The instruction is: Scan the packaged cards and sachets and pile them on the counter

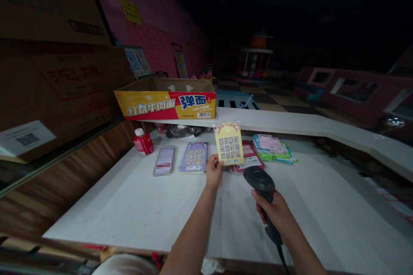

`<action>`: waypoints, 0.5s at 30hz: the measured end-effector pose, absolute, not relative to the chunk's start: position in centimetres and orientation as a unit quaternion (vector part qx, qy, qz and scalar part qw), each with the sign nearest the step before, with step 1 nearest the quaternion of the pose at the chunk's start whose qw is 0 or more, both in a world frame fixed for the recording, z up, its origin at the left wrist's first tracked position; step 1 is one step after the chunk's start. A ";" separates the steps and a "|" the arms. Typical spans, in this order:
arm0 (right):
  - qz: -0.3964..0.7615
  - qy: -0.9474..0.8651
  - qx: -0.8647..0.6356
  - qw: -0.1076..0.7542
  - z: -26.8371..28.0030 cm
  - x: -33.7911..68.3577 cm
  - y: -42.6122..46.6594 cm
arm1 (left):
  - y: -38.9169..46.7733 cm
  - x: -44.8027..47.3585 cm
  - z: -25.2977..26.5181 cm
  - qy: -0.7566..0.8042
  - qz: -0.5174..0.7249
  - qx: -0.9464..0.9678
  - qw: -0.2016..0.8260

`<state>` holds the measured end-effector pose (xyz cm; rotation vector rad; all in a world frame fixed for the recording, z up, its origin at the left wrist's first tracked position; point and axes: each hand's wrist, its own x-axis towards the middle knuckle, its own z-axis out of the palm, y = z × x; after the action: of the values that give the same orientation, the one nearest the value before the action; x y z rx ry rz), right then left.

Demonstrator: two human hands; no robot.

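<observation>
A yellow card [229,142], arched at the top and printed with rows of small pictures, stands raised over the middle of a white desk [155,215], in what looks like a clear wrapper. The left hand [214,172] pinches its lower left corner between thumb and fingers. The right hand [276,211] is closed around the handle of a black scanner [259,179], whose head is just below and to the right of the card, apart from it; a cord runs down from the handle. Behind the card, partly hidden, lie red packets [253,162]. To their right is a loose pile of pink, green and blue packets [272,147]. Left of the card lies a purple stack [194,157], then a smaller stack [164,161] blurred out, then a red bottle [143,142] with a white cap. Along the back, a raised white ledge [274,121] carries an open yellow-and-red carton [167,106]. Large brown boxes [64,79] are piled at far left, near a pink wall [151,43].
</observation>
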<state>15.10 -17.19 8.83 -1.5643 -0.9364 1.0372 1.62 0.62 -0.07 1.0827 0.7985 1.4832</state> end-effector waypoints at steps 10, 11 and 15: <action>0.436 -0.366 -0.650 0.504 8.6 15.7 -18.6 | 0.4 1.8 0.2 0.362 0.630 0.458 0.512; 0.429 -0.359 -0.652 0.512 8.6 15.7 -18.7 | 0.3 1.9 0.3 0.368 0.633 0.458 0.504; 0.417 -0.355 -0.651 0.526 8.8 15.8 -19.1 | -0.2 0.9 1.4 0.413 0.644 0.463 0.447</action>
<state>15.81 -19.15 8.76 -1.5569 -0.8486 0.9975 0.87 -0.16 1.42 1.1471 1.0212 1.5943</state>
